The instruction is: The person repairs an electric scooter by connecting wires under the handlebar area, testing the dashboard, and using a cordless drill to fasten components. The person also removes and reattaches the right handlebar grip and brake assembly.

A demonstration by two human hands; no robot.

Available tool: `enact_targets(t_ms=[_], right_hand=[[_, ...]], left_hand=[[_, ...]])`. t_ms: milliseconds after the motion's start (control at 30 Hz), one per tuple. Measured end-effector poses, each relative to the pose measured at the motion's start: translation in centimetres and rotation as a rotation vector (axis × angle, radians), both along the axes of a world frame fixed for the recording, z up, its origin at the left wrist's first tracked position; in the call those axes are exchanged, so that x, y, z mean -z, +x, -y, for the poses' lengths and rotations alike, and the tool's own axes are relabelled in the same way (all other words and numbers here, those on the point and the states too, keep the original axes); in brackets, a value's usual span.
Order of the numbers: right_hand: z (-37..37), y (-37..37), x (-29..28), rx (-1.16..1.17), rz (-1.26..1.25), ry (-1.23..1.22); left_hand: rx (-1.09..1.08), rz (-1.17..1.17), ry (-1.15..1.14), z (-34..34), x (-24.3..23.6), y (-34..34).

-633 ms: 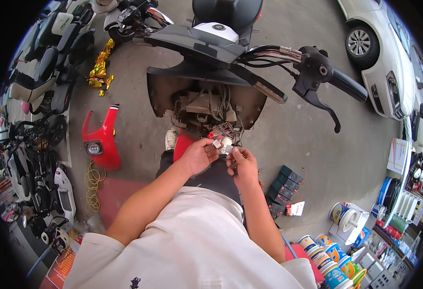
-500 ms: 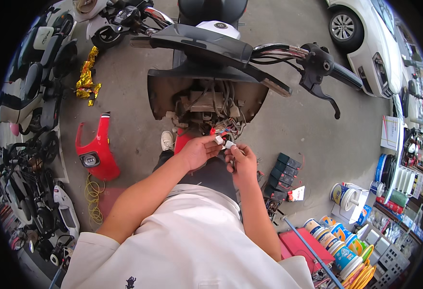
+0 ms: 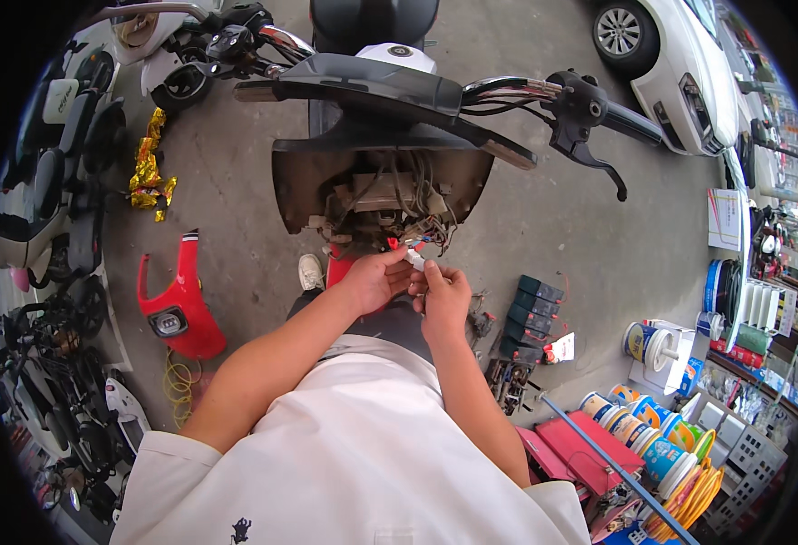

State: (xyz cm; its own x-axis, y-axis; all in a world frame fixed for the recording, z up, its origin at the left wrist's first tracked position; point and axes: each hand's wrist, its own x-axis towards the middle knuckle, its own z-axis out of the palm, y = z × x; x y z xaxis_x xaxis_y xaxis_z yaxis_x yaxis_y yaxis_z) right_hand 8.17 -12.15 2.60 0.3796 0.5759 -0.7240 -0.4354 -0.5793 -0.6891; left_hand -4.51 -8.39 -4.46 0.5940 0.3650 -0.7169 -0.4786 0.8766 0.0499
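In front of me stands an electric scooter (image 3: pixel 372 86) with its front cover off and a tangle of wires (image 3: pixel 426 229) hanging from the opened front. White plastic wire connectors (image 3: pixel 415 260) meet between my hands, just below those wires. My left hand (image 3: pixel 374 280) pinches one connector from the left. My right hand (image 3: pixel 444 295) grips the other from the right, thumb on top and fingers curled beneath. The two pieces look joined or pressed together; how far they are seated is too small to tell.
A red front panel with a headlight (image 3: pixel 186 313) lies on the floor at left, near a coiled yellow cord (image 3: pixel 179 386). Black batteries (image 3: pixel 532 313) sit at right. Paint buckets (image 3: pixel 667 463) and a red case (image 3: pixel 594 445) fill the lower right. A white car (image 3: pixel 680 82) stands far right.
The two white connectors, apart before, have come together as my right hand moved left toward my left hand. The whole view has shifted slightly.
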Motion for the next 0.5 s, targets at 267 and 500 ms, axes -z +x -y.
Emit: enact_targets(t_ms=[267,500], right_hand=[[-0.6,-0.8,-0.6,-0.070,0.047,0.035],[-0.3,-1.6,0.0,-0.238,0.340,0.037]], left_hand=[[-0.010,0.064,0.041,-0.4,-0.4,0.2],[0.045,0.041,0.100,-0.4,-1.2,0.1]])
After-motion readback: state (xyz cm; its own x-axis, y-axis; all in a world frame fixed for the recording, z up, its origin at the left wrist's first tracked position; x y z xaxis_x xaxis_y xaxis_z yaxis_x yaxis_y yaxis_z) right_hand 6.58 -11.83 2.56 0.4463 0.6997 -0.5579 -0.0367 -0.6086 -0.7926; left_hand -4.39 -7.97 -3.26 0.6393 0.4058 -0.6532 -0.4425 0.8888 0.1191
